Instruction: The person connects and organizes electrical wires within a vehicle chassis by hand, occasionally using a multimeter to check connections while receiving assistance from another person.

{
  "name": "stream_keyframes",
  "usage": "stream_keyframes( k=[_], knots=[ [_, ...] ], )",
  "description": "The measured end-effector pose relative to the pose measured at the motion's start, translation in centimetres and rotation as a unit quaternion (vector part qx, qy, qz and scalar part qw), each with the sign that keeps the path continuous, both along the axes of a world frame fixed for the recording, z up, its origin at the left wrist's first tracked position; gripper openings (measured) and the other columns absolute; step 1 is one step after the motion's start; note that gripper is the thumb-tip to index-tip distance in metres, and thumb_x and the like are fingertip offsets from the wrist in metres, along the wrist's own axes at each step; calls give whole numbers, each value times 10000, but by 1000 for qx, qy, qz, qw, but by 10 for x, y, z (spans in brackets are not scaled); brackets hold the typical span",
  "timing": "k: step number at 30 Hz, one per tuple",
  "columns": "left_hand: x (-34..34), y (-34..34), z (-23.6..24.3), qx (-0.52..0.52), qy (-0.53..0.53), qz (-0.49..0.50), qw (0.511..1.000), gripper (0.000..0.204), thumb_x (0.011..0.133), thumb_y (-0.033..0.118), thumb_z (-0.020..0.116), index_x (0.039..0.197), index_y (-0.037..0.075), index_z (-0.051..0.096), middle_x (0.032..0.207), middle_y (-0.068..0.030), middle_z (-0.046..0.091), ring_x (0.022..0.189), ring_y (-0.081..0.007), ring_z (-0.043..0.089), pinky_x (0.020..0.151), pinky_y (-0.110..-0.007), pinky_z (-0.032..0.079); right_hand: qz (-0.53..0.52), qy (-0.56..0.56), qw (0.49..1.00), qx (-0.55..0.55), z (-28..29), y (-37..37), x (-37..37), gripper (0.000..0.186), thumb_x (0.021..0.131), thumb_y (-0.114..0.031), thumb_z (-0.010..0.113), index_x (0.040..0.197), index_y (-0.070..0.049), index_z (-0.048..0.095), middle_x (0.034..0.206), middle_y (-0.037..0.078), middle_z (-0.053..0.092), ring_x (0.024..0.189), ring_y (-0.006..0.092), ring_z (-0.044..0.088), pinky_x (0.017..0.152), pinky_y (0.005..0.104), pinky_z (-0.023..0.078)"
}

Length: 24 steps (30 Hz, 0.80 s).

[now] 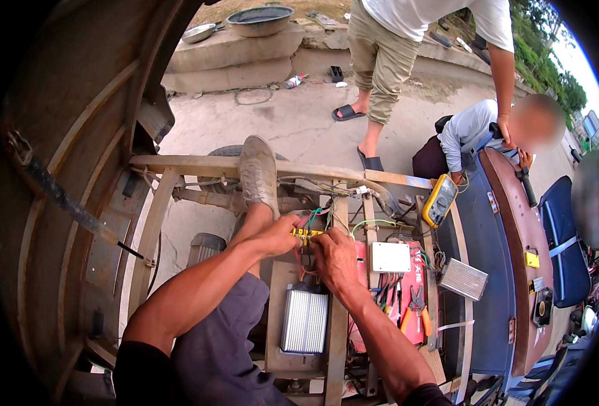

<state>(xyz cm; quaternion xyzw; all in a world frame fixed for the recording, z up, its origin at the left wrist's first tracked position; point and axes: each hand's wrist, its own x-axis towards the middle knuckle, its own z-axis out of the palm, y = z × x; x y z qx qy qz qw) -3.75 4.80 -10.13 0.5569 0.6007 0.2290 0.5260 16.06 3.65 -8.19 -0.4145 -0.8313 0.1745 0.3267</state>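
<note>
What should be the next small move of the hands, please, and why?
I would probably steady the yellow piece with the left hand and check the green wires with the right hand. Both hands meet at the piece, the wires run close beside it, and the fingers hide whether they are joined to it.

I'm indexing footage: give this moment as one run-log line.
left hand: touching yellow item; right hand: touching same item; grips: unclear; nearby: silver finned box, white box, orange-handled pliers, yellow multimeter
</note>
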Motion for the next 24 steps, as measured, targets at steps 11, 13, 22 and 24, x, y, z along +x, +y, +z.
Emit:
stream_keyframes(
  k=[11, 13, 22, 24],
  knots=[
    [-16, 3, -32, -29, -138, 35, 989, 276, 862, -89, 637, 1088, 21, 523, 931, -75, 641, 864, -170, 655, 707, -307, 550, 21, -61, 997, 42, -1, 3, -11, 162, 797, -145, 661, 931, -61, 624, 951, 125, 559, 924, 315, 583, 830, 427, 446],
    [-4, 6, -24, -30, -130, 14, 991, 274, 869, -97, 622, 1093, 16, 511, 911, -82, 647, 824, -167, 656, 678, -302, 552, 20, -41, 994, 103, 15, 3, 10, 172, 815, -163, 654, 955, -67, 624, 966, 100, 549, 938, 284, 578, 846, 404, 428],
    [-29, 7, -33, -34, -114, 48, 992, 296, 875, -110, 595, 1126, -23, 464, 920, -133, 680, 792, -232, 700, 675, -352, 604, -165, -57, 973, 148, 157, -17, 239, 186, 851, -14, 661, 1032, -56, 644, 954, 123, 610, 870, 345, 629, 733, 428, 522],
    [-28, 9, -33, -30, -107, 40, 993, 312, 875, -108, 595, 1144, -31, 457, 911, -134, 687, 820, -245, 708, 683, -354, 609, -267, -100, 945, 159, 175, -24, 305, 170, 850, -11, 664, 1000, -89, 681, 963, 98, 656, 881, 331, 660, 749, 408, 550]
  ],
)
